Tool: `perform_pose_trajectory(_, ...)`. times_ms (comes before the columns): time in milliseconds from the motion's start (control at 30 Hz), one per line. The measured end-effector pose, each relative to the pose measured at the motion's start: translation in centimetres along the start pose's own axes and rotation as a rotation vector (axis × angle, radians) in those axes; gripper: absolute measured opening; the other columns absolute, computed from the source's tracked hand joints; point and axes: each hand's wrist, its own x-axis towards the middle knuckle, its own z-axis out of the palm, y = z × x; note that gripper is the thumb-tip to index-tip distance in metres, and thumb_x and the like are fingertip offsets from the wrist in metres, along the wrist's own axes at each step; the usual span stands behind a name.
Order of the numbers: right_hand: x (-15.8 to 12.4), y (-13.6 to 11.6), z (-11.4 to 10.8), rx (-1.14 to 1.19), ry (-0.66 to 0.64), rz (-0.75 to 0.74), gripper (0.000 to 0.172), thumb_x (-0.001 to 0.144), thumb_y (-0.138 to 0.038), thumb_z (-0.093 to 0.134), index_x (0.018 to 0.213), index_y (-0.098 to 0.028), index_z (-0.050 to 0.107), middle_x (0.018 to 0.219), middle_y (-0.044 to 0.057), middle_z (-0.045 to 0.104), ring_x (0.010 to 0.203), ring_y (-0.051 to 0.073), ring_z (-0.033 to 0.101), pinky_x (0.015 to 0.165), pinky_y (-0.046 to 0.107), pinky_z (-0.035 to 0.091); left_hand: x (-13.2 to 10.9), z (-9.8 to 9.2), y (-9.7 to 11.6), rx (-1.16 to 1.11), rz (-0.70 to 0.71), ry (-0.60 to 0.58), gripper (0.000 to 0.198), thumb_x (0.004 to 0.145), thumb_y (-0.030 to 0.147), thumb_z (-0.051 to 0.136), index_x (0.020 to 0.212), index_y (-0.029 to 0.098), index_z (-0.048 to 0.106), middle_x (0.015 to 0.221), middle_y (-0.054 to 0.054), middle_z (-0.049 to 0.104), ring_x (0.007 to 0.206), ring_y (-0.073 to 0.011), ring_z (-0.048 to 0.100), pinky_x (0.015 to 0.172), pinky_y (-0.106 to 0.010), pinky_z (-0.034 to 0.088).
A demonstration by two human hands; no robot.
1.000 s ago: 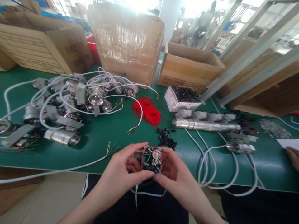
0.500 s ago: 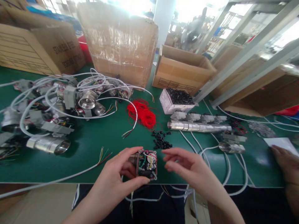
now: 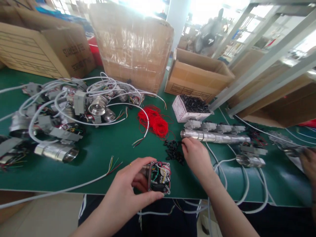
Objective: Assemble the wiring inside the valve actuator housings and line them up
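My left hand (image 3: pixel 132 184) is closed around an open valve actuator housing (image 3: pixel 160 177) near the table's front edge. Its lidless side faces up, showing a circuit board, a round white part and green, yellow, red and white wires. A metal fitting behind the housing is mostly covered by my fingers. At the right edge of a small heap of black plastic pieces (image 3: pixel 174 152), my right hand (image 3: pixel 197 156) has its fingers drawn together, pointing down. What lies between those fingertips is hidden.
Metal valves (image 3: pixel 56 151) with grey housings and white cables cover the left side. Red wire (image 3: pixel 154 121) lies mid-table. A white box (image 3: pixel 181 113) of black pieces stands behind a row of metal valves (image 3: pixel 214 135). Cardboard boxes (image 3: pixel 199 74) line the back. Another person's hand (image 3: pixel 308 163) is at right.
My right hand has moved forward from beside the housing to the black pieces, and its fingers have closed. The left hand still holds the housing. The other person's hand has shifted.
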Motion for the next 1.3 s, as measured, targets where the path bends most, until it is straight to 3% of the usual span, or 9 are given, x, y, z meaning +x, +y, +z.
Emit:
perform_pose_trajectory(200, -1.0, 0.0, -2.4, 0.056, -0.014, -0.006, 0.015, 0.086, -0.008, 0.056, 0.083, -0.018, 0.067, 0.083, 0.008, 0.067, 0.072, 0.022, 0.065, 0.070, 0.035, 0.054, -0.4, -0.4, -0.5, 0.051, 0.051, -0.069, 0.071, 0.066, 0.018, 0.086, 0.132, 0.024, 0.059, 0.102, -0.001, 0.073, 0.073, -0.0173, 0.067, 0.073, -0.029, 0.057)
perform_pose_trajectory(300, -2.5, -1.8, -4.8, 0.325, -0.028, -0.067, 0.012, 0.091, -0.018, 0.061, 0.095, -0.021, 0.072, 0.092, 0.006, 0.071, 0.076, 0.019, 0.070, 0.072, 0.032, 0.061, -0.5, -0.5, -0.4, 0.061, 0.090, -0.056, 0.077, 0.065, 0.017, 0.085, 0.137, 0.025, 0.058, 0.114, -0.003, 0.071, 0.074, -0.0160, 0.067, 0.073, -0.028, 0.058)
perform_pose_trajectory(367, -3.5, -3.7, -6.5, 0.514, -0.027, -0.126, 0.010, 0.093, -0.022, 0.065, 0.095, -0.024, 0.074, 0.093, 0.005, 0.073, 0.079, 0.020, 0.072, 0.071, 0.031, 0.062, -0.4, -0.4, -0.3, 0.053, 0.093, -0.039, 0.069, 0.070, 0.024, 0.083, 0.135, 0.023, 0.059, 0.111, -0.004, 0.071, 0.072, -0.0155, 0.066, 0.069, -0.027, 0.057)
perform_pose_trajectory(467, -4.6, -6.7, -8.2, 0.563, -0.011, -0.299, 0.013, 0.092, -0.015, 0.068, 0.094, -0.026, 0.074, 0.089, 0.004, 0.074, 0.077, 0.019, 0.072, 0.066, 0.027, 0.061, -0.2, -0.1, -0.3, 0.061, 0.126, -0.013, 0.048, 0.083, 0.036, 0.071, 0.127, 0.019, 0.064, 0.102, -0.005, 0.072, 0.071, -0.0169, 0.068, 0.063, -0.026, 0.057)
perform_pose_trajectory(633, -4.7, -9.6, -8.5, 0.445, -0.128, -0.543, 0.018, 0.094, -0.004, 0.058, 0.095, -0.017, 0.070, 0.095, 0.006, 0.074, 0.084, 0.018, 0.069, 0.074, 0.027, 0.059, -0.1, 0.2, -0.6, 0.032, 0.243, -0.015, 0.034, 0.095, 0.034, 0.053, 0.122, 0.018, 0.065, 0.106, -0.007, 0.070, 0.065, -0.0141, 0.067, 0.059, -0.025, 0.059)
perform_pose_trajectory(767, -4.2, -10.4, -8.0, 0.305, -0.206, -0.587, 0.021, 0.093, 0.000, 0.056, 0.083, -0.015, 0.067, 0.089, 0.008, 0.070, 0.079, 0.021, 0.065, 0.070, 0.033, 0.057, -0.5, -0.3, -0.6, 0.040, 0.276, -0.028, 0.034, 0.097, 0.036, 0.050, 0.122, 0.018, 0.066, 0.111, -0.007, 0.070, 0.066, -0.0151, 0.070, 0.064, -0.028, 0.062)
perform_pose_trajectory(1067, -3.7, -11.1, -8.5, 0.023, -0.339, -0.708, 0.020, 0.083, 0.006, 0.067, 0.087, -0.013, 0.067, 0.090, 0.008, 0.067, 0.083, 0.023, 0.061, 0.075, 0.035, 0.057, -0.4, -0.9, -0.2, -0.014, 0.257, -0.071, 0.043, 0.099, 0.039, 0.042, 0.125, 0.015, 0.066, 0.115, -0.010, 0.068, 0.076, -0.0191, 0.072, 0.066, -0.030, 0.063)
perform_pose_trajectory(1300, -3.5, -11.6, -8.8, -0.234, -0.230, -0.851, 0.019, 0.081, 0.006, 0.065, 0.089, -0.012, 0.068, 0.088, 0.008, 0.067, 0.081, 0.024, 0.061, 0.077, 0.037, 0.057, -0.2, -1.2, -0.2, -0.002, 0.237, -0.070, 0.046, 0.096, 0.041, 0.043, 0.125, 0.014, 0.067, 0.115, -0.013, 0.067, 0.101, -0.0273, 0.071, 0.067, -0.030, 0.063)
